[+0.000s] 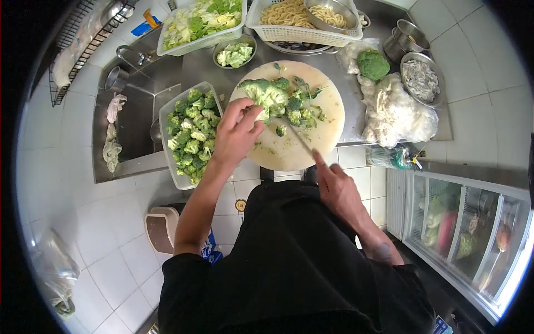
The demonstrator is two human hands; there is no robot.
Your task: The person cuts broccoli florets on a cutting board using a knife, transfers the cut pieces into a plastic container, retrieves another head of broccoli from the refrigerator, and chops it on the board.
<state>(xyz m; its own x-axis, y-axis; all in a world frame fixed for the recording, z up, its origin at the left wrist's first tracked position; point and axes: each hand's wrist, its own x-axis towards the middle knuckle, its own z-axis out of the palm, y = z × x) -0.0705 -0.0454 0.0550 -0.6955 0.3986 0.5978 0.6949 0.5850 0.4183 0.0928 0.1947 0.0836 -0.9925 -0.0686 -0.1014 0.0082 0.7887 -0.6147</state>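
My left hand [238, 132] grips a large head of broccoli [268, 96] over the left part of the round cutting board [311, 146]. In my right hand [336, 186] is a knife [301, 139], its blade pointing up and left with the tip by the broccoli's lower right side. Cut florets [295, 111] and leafy scraps lie on the board right of the head. One small floret [281, 131] sits apart, left of the blade. Left of the board, a clear plastic tub [166, 131] is full of broccoli florets [192, 131].
Behind the board stand a basket of chopped lettuce [203, 25], a bowl of lettuce [235, 54] and a basket of noodles [286, 14]. A whole broccoli [372, 65], plastic bags [397, 111] and a bowl [421, 79] are at the right. A sink [133, 117] is left; a glass-door fridge [467, 228] stands lower right.
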